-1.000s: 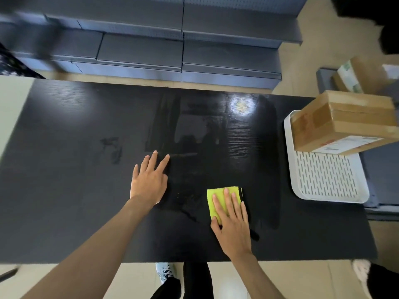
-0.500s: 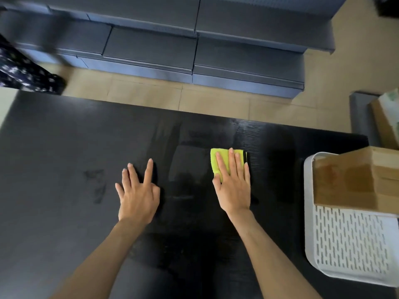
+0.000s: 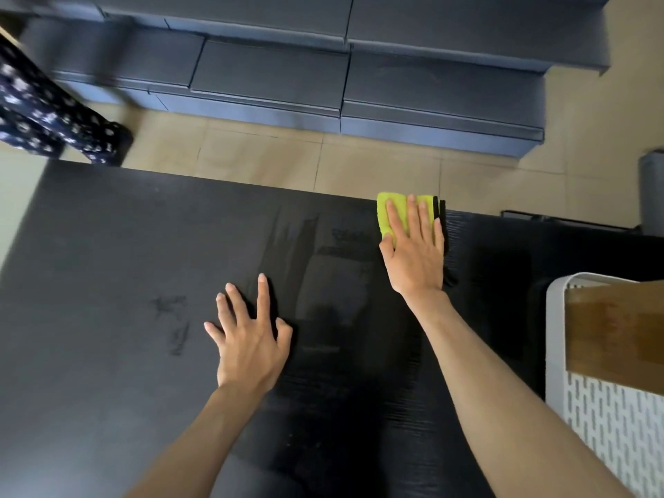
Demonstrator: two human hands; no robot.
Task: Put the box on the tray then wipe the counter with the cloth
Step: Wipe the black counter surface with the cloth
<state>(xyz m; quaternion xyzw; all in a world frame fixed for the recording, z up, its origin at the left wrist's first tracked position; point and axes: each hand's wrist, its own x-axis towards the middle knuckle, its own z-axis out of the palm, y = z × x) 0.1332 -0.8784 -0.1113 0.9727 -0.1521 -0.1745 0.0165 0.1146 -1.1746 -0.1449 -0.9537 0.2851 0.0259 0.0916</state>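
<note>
Black and streaked, the bench (image 3: 107, 264) fills the view; at its right the white slotted tray (image 3: 611, 425) already carries the cardboard box (image 3: 614, 328). The left hand (image 3: 248, 339) lies spread and empty – likely a brace. The right hand (image 3: 413, 249) presses flat on the yellow cloth (image 3: 390, 210) at the far edge – its long axis seemingly along that edge
</note>
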